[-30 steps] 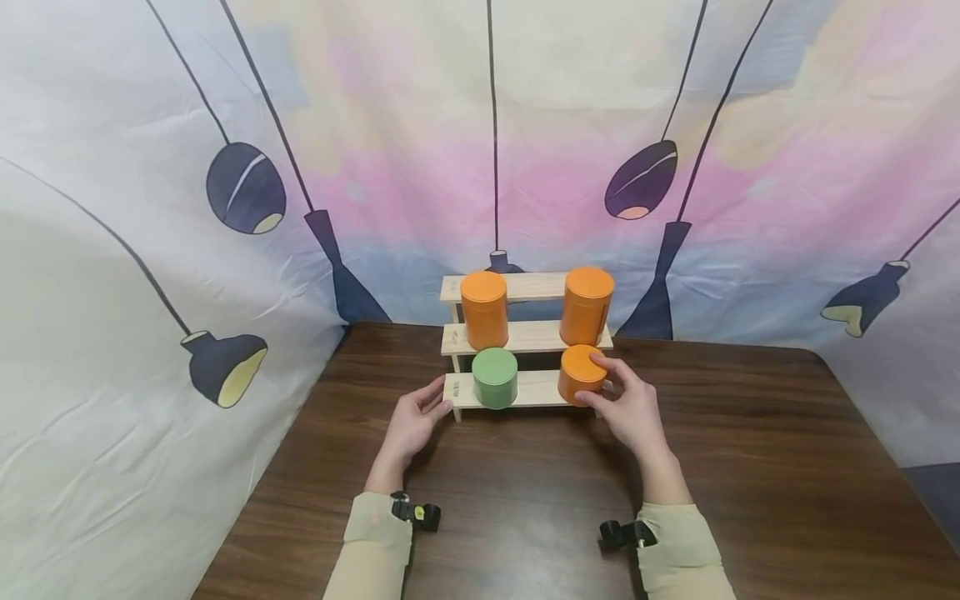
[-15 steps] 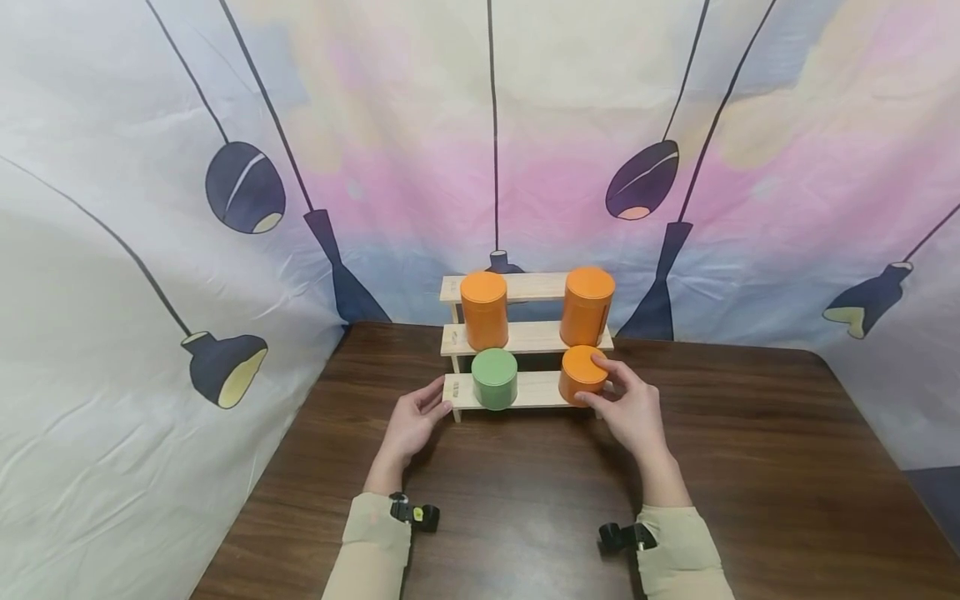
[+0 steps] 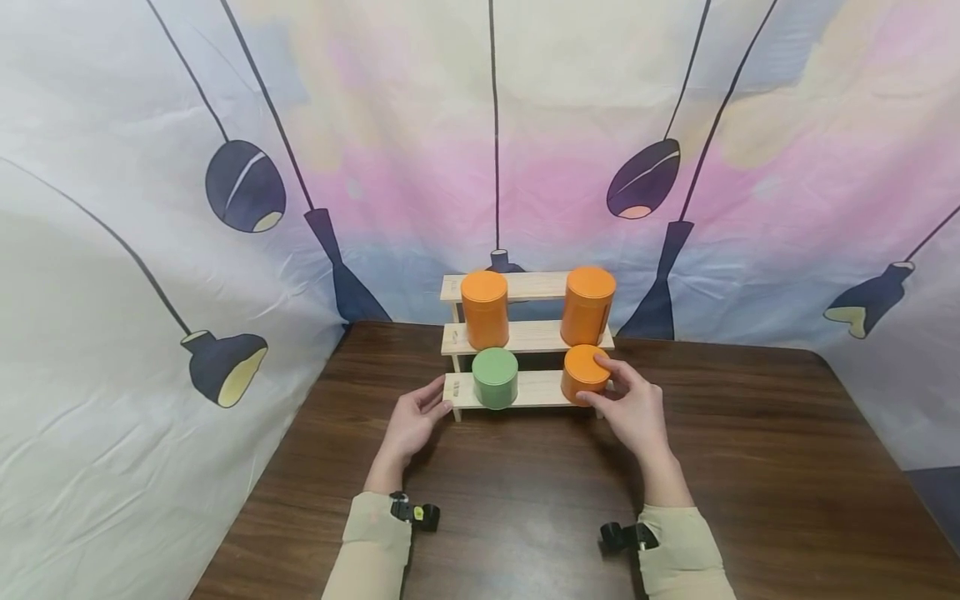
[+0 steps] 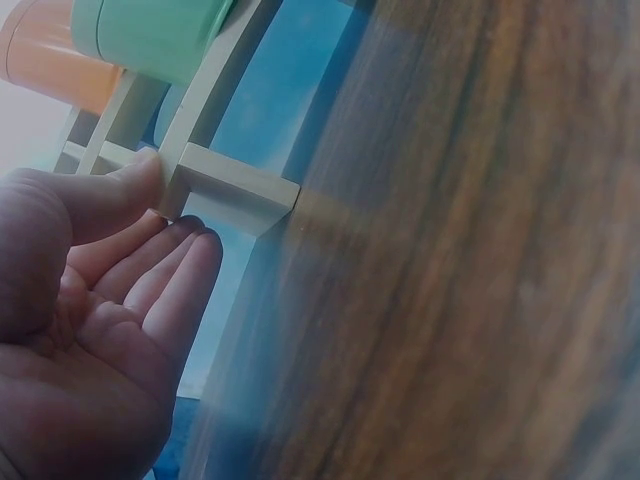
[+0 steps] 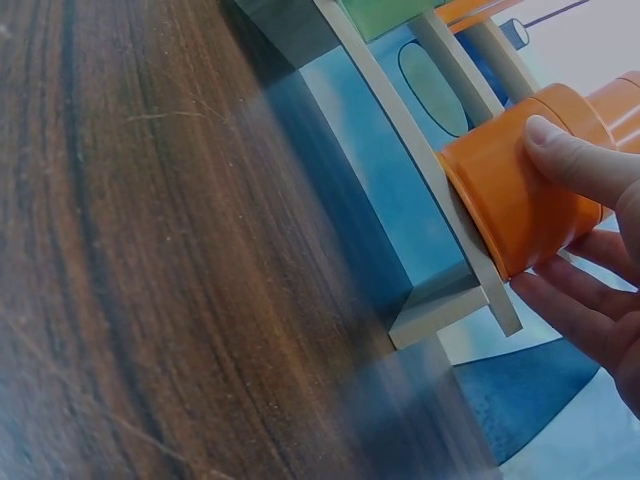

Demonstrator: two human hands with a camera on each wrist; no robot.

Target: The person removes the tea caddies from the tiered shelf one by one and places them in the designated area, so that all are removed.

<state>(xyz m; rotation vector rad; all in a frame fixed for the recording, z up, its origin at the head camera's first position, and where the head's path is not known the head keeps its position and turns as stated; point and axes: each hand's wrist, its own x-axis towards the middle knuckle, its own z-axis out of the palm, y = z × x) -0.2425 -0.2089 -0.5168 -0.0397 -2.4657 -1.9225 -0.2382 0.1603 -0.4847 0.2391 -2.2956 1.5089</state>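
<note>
A short orange canister (image 3: 585,377) stands at the right end of the lowest step of a three-tier wooden rack (image 3: 540,388). My right hand (image 3: 633,408) holds it by the side, thumb in front and fingers round the far side. My left hand (image 3: 414,421) pinches the left end of that step; in the left wrist view the thumb (image 4: 125,193) lies against the board's end and the fingers curve beneath. A short green canister (image 3: 495,379) stands left on the same step. Two tall orange canisters, one left (image 3: 484,310) and one right (image 3: 588,307), stand on the middle step.
The rack stands near the back of a dark wood table (image 3: 517,500). Behind it hangs a cloth backdrop (image 3: 405,125) with printed lamps. A small black camera sits on each wrist, left (image 3: 426,517) and right (image 3: 615,537).
The short orange canister has shifted very slightly right along the lowest step, together with my right hand. My left hand stays at the rack's left end.
</note>
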